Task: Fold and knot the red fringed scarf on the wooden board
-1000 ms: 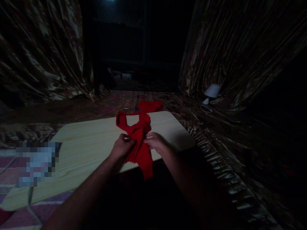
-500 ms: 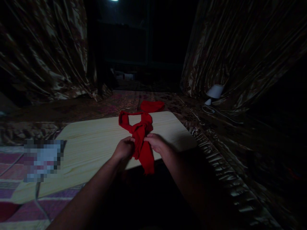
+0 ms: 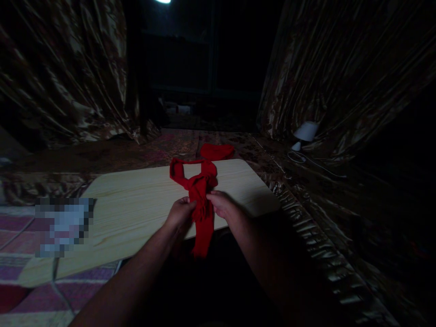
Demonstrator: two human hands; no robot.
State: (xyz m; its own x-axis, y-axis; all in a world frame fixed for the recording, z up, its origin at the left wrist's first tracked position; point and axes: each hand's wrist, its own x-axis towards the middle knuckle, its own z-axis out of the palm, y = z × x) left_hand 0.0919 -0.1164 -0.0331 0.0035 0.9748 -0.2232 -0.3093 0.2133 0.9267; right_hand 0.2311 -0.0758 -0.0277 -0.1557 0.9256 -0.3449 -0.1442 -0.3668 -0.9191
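Note:
A red scarf point(image 3: 203, 187) lies looped and crossed over itself on a pale wooden board-like tabletop point(image 3: 136, 204). Its loop is at the far side, and one fringed end hangs over the near edge. My left hand point(image 3: 182, 212) pinches the left side of the upper, shorter fringed end. On the opposite side, my right hand point(image 3: 220, 203) grips the scarf's right edge between thumb and fingers. Just beyond the tabletop's far edge rests another red cloth item point(image 3: 217, 151), its kind unclear in the dim light.
A small white lamp point(image 3: 305, 131) with a loose cord stands at the right rear. Patterned curtains point(image 3: 64, 68) hang on both sides. A blurred-out object point(image 3: 64, 227) with a cable sits at the tabletop's left, above a striped pink cloth point(image 3: 17, 236).
The hanging end of the scarf has swung left and lower. The upper end now shows its fringe spread between my hands, and my left hand has shifted slightly right.

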